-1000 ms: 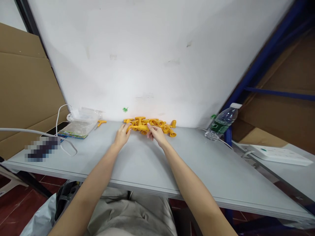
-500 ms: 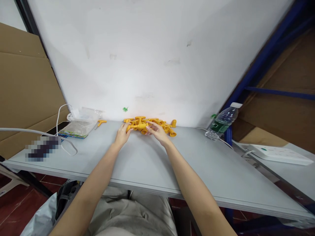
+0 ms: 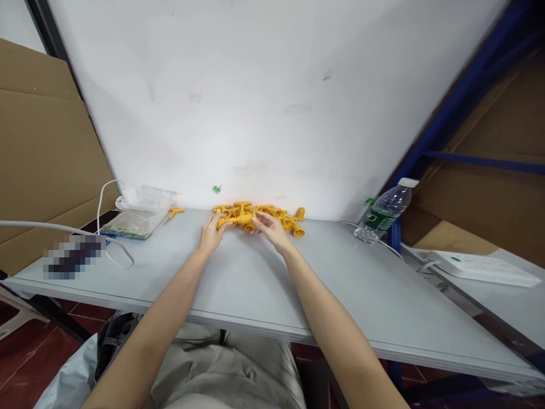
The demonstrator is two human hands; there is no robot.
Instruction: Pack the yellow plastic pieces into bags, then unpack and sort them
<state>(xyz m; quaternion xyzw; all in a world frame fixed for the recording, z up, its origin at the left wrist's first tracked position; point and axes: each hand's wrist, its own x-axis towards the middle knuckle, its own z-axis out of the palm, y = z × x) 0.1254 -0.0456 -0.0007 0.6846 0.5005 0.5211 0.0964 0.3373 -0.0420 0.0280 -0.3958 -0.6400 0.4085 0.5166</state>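
Observation:
Between my two hands is a yellow plastic piece (image 3: 243, 218) with a ribbed, narrower neck, lying crosswise just above the table; its exact kind I cannot make out. My left hand (image 3: 209, 234) is closed around its rounded left end. At the right end, the fingers of my right hand (image 3: 272, 230) pinch it. Right behind lies a pile of yellow plastic parts, several of them cone-shaped like the cone-ended part (image 3: 298, 232) at the right. A yellow cap-like part (image 3: 300, 213) stands by the wall, and a T-shaped yellow handle (image 3: 242, 204) shows behind the held piece.
On the left of the grey table (image 3: 255, 284) lie a small yellow T-handled tool (image 3: 176, 211) with a metal shaft, a clear plastic bag (image 3: 138, 218) and a white cable (image 3: 100, 207). A water bottle (image 3: 385, 210) leans at the right, near a white power strip (image 3: 485, 267).
The held yellow piece has shifted and turned very slightly, its left end dipping a little toward me. Both hands keep nearly the same place and grip.

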